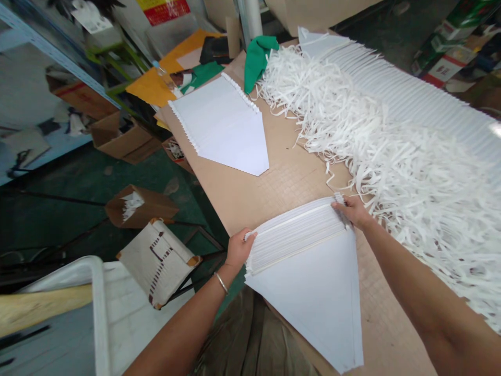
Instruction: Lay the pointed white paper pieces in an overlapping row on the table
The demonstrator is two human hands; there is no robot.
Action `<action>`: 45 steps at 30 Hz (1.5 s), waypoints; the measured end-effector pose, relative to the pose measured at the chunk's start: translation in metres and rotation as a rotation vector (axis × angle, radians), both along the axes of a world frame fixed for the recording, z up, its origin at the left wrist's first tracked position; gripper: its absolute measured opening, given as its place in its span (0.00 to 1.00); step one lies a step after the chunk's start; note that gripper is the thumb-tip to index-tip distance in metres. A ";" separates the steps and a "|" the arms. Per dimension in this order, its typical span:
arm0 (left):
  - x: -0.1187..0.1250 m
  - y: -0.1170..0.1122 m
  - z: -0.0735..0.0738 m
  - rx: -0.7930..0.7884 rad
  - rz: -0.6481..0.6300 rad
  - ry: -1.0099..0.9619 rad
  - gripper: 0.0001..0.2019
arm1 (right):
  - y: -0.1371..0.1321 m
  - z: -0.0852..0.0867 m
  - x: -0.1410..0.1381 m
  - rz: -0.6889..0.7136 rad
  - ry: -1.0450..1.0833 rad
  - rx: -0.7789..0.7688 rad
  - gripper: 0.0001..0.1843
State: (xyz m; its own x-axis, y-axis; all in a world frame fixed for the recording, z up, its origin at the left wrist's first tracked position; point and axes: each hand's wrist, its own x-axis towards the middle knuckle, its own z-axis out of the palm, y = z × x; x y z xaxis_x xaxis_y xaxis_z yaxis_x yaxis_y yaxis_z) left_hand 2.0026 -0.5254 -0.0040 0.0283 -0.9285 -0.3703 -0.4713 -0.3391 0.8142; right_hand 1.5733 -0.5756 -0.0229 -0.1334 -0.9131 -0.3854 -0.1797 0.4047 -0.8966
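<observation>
A tan cardboard-topped table carries a long heap of shredded white paper strips and, farther off, a pointed stack of white paper with a fringed edge. Nearest the person, a second pointed stack of white sheets lies flat on the table, just beside the heap. The left hand, wearing a thin metal bangle, curls over the stack's wide end at one corner, while the right hand pinches the opposite corner.
</observation>
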 end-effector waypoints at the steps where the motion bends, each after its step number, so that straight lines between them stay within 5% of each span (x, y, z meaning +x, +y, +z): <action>1: -0.001 0.004 0.000 0.009 0.036 0.039 0.21 | 0.004 0.001 -0.001 -0.019 -0.068 0.020 0.22; 5: 0.000 0.024 0.008 0.326 0.140 0.506 0.32 | 0.031 0.013 -0.009 -0.042 -0.396 0.254 0.26; 9: 0.006 0.053 0.020 0.579 0.066 0.744 0.36 | 0.071 0.023 -0.007 0.009 -0.491 0.338 0.29; 16: -0.008 0.081 0.028 0.480 0.241 0.805 0.45 | 0.103 0.028 0.012 -0.068 -0.487 0.315 0.35; 23: 0.001 0.071 0.035 0.498 0.278 0.930 0.40 | 0.088 0.040 0.024 -0.096 -0.464 0.330 0.31; 29: 0.032 0.013 0.041 0.402 0.325 0.930 0.39 | 0.010 0.055 0.057 -0.017 -0.481 0.298 0.35; 39: 0.132 -0.170 0.050 0.249 0.399 0.945 0.35 | -0.227 0.084 0.172 0.082 -0.397 0.183 0.31; 45: 0.174 -0.250 0.053 0.189 0.419 0.949 0.35 | -0.339 0.100 0.219 0.140 -0.354 0.200 0.31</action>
